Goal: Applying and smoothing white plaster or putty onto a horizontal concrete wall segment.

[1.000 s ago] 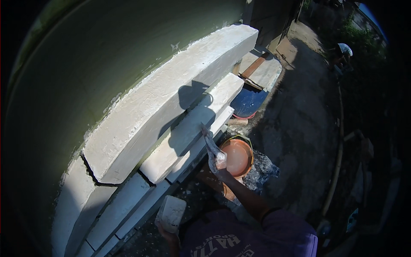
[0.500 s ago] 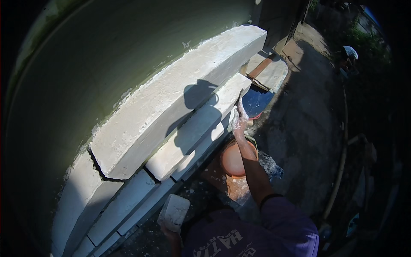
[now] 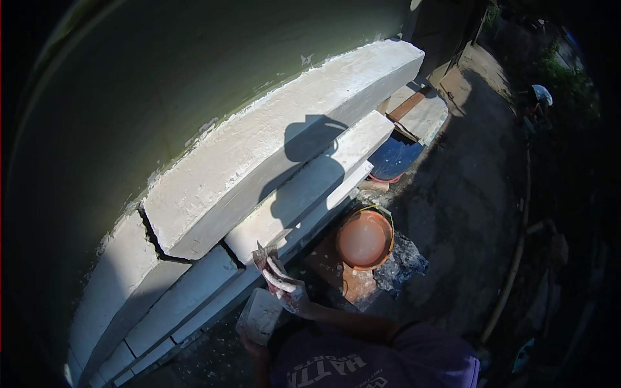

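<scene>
1. Right hand (image 3: pixel 290 294) grips scraper (image 3: pixel 264 252) beside middle ledge (image 3: pixel 349 155); contact cannot be told.
2. Left hand (image 3: pixel 253 346) grasps pale board (image 3: pixel 261 317), below.
3. Ledges (image 3: pixel 252 139) appear largely coated; dark joint (image 3: pixel 151 237) remains open, seemingly unfinished.

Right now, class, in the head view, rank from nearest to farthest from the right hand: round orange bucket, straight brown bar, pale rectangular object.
1. Pale object, lower left of the right hand.
2. Orange bucket, to the right.
3. Brown bar, upper right.

Beyond the right grip (image 3: pixel 283 282), the upper white ledge (image 3: pixel 259 142) is looking matt and rough; right of the grip, a bucket (image 3: pixel 389 246) is showing smooth plastic.
</scene>
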Tool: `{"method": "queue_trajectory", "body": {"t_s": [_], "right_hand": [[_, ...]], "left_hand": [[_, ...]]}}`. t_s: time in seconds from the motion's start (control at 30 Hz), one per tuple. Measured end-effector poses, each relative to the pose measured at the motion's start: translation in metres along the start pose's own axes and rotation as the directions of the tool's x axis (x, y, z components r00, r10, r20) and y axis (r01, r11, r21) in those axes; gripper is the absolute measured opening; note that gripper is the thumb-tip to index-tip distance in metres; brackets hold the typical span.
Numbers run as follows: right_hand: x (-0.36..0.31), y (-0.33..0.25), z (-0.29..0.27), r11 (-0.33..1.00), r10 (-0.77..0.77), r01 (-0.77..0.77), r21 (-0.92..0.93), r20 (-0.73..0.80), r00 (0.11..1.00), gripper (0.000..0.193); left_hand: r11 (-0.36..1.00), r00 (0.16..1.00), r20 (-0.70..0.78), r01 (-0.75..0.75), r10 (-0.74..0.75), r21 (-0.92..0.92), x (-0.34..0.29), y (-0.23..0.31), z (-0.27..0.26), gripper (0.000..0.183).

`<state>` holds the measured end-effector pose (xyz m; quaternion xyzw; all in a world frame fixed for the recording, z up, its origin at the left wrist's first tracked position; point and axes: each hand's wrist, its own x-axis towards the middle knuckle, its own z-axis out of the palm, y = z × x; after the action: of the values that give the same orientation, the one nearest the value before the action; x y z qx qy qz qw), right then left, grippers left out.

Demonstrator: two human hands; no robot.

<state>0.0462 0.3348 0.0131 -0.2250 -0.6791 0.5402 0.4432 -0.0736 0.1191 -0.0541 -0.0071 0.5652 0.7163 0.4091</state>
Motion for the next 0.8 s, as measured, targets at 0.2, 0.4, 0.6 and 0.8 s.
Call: {"method": "queue_trajectory", "body": {"t_s": [0.2,0.4,0.6,0.8], "right_hand": [[0.014,-0.034,-0.027,0.966,-0.255,0.23,-0.114,-0.316,0.914,0.025],[0.03,0.035,-0.089,0.944,-0.109,-0.111,-0.31,-0.613,0.783,0.033],[0.031,0.018,-0.017,0.871,0.321,-0.474,-0.126,-0.586,0.745,0.039],[-0.025,-0.038,0.084,0.98,0.141,-0.169,-0.102,-0.236,0.962,0.033]], "left_hand": [[0.993,0.993,-0.005,-0.119,0.119,0.01,-0.02,0.004,0.004,0.055],[0.979,0.976,-0.085,-0.203,0.2,-0.036,-0.049,0.002,-0.025,0.057],[0.962,0.963,-0.193,-0.22,0.188,-0.161,-0.086,0.007,-0.04,0.058],[0.924,0.953,-0.17,-0.289,0.252,-0.25,-0.126,-0.005,-0.103,0.05]]}}
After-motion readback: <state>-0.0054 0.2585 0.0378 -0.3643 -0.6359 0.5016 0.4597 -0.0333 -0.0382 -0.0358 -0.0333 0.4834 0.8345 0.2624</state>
